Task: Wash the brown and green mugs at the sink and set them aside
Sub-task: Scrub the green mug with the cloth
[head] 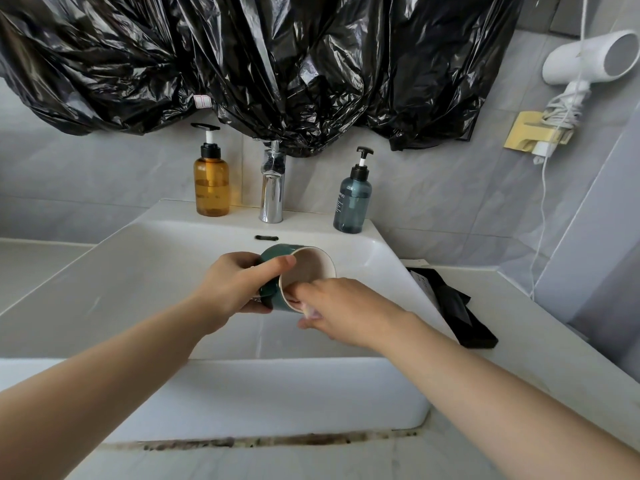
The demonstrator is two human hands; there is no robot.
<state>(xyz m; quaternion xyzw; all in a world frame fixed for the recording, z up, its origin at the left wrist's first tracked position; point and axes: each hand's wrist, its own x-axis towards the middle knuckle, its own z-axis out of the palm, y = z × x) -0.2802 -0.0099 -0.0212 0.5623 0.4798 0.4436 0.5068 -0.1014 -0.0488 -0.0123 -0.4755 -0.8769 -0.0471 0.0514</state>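
Observation:
My left hand [235,285] grips the green mug [277,254] around its body and holds it tilted over the white sink [121,271], mouth turned to the right. The mug's inside [310,268] is pale with a brownish tint. Fingers of my right hand [343,310] reach into the mug's mouth and touch its lower rim; the fingertips are hidden inside. The chrome tap [272,188] stands behind the mug with no water showing. I cannot see the brown mug.
An amber pump bottle [211,183] stands left of the tap, a blue-grey pump bottle [351,202] to its right. A black cloth [457,306] lies on the right counter [519,323]. Black plastic sheeting [277,64] hangs above; a white hair dryer [588,60] hangs on the right wall.

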